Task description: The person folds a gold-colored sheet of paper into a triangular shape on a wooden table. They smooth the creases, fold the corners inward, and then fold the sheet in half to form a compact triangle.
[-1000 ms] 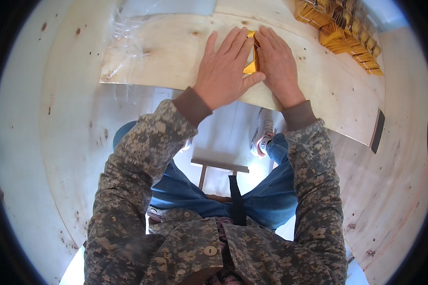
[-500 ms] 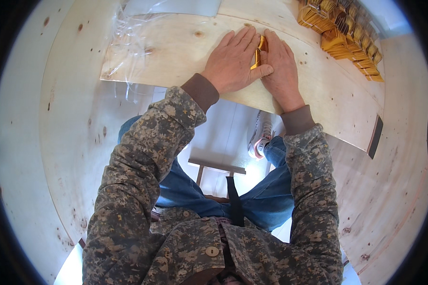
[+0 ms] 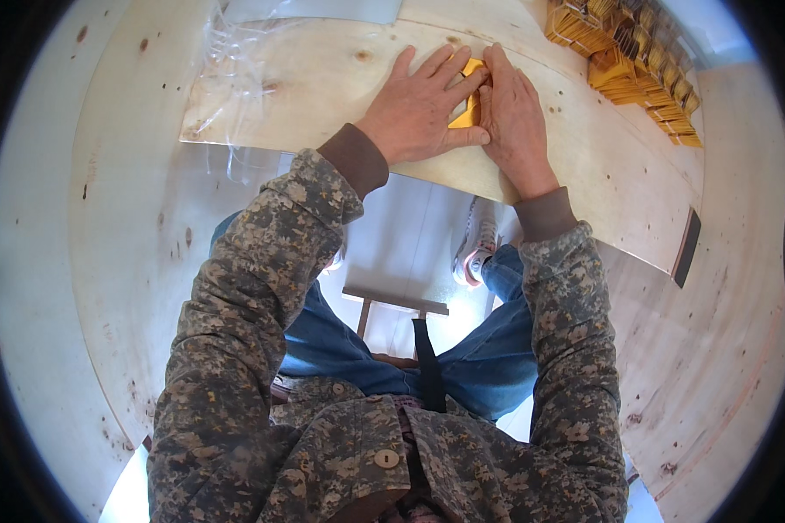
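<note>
A shiny gold sheet, like folded foil paper (image 3: 473, 112), lies on the pale wooden board (image 3: 610, 179) between my two hands. My left hand (image 3: 420, 112) rests on the left of it, fingers spread, with its index finger and thumb reaching across toward my right hand. My right hand (image 3: 516, 122) lies along the right side of the sheet, its fingers stretched out and close together. Both hands cover parts of the sheet, so its full shape is hidden.
Bundles of gold folded paper (image 3: 641, 78) stand in rows at the far right. Clear plastic strips (image 3: 231, 91) lie tangled at the left of the board and hang over its near edge. A pale sheet (image 3: 323, 9) sits at the far edge. Below is a wooden frame (image 3: 394, 302).
My left hand has shifted slightly left and its fingers have spread apart. More of the gold sheet shows between the hands. My right hand has barely moved.
</note>
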`<act>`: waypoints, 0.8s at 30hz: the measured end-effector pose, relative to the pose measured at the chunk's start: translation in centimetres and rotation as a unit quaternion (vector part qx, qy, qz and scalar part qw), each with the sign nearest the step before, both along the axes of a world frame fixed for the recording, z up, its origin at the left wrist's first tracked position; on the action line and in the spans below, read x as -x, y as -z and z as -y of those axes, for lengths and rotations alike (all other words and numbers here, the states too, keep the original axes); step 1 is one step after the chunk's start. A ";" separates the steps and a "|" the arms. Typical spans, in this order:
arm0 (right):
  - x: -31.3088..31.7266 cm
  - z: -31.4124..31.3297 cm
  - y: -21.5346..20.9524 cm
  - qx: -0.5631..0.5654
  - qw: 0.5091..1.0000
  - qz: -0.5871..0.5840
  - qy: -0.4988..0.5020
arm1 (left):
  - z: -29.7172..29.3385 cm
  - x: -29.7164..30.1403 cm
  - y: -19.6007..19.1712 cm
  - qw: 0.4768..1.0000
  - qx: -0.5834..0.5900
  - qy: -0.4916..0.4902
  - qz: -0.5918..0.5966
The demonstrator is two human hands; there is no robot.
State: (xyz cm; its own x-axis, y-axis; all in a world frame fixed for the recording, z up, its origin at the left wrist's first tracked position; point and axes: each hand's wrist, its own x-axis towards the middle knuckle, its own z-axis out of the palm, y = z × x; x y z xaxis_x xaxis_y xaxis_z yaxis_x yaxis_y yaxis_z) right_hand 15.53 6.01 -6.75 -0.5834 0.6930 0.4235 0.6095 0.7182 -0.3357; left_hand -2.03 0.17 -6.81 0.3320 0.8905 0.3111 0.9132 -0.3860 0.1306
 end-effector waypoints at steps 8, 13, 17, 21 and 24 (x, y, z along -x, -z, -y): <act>0.1 0.1 0.0 0.013 1.000 -0.011 0.006 | 0.0 0.0 0.0 1.000 0.011 0.016 0.019; 0.3 0.0 0.1 0.027 0.999 -0.012 0.021 | 0.0 0.3 -0.2 1.000 0.018 0.023 0.008; 0.4 0.0 0.0 0.016 1.000 -0.022 0.013 | 0.0 0.5 -0.3 0.999 0.020 0.032 -0.005; 0.5 0.0 0.0 -0.017 1.000 -0.026 0.005 | -0.1 0.5 -0.4 0.998 0.028 0.048 0.017; 0.5 -0.2 -0.1 -0.021 0.999 -0.029 -0.001 | 0.0 0.6 -0.5 0.997 0.026 0.059 0.045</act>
State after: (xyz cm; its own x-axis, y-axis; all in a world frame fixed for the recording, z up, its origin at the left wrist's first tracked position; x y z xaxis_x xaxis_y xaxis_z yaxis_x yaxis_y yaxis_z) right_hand 15.03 6.19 -6.69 -0.5579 0.6732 0.4854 0.5887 0.7332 -0.3403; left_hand -2.59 0.17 -6.26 0.4084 0.8625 0.2989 0.8455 -0.4808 0.2322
